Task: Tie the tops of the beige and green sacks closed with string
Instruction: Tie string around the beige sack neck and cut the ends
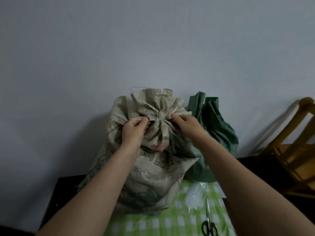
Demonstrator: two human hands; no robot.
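A full beige woven sack [150, 171] with printed lettering stands on the table against the wall. Its top is gathered into a bunched neck, and a pale string [157, 119] runs across that neck. My left hand [134, 132] pinches the string's left end beside the neck. My right hand [185, 124] pinches the string on the neck's right side. A green sack [216, 126] stands just behind and to the right of the beige one, its top loose and open.
A green-and-white checked cloth [170, 222] covers the table front. Black-handled scissors [208, 223] lie on it at the right, near a clear plastic bag [196, 195]. A wooden chair [296, 147] stands at the far right. A plain wall is behind.
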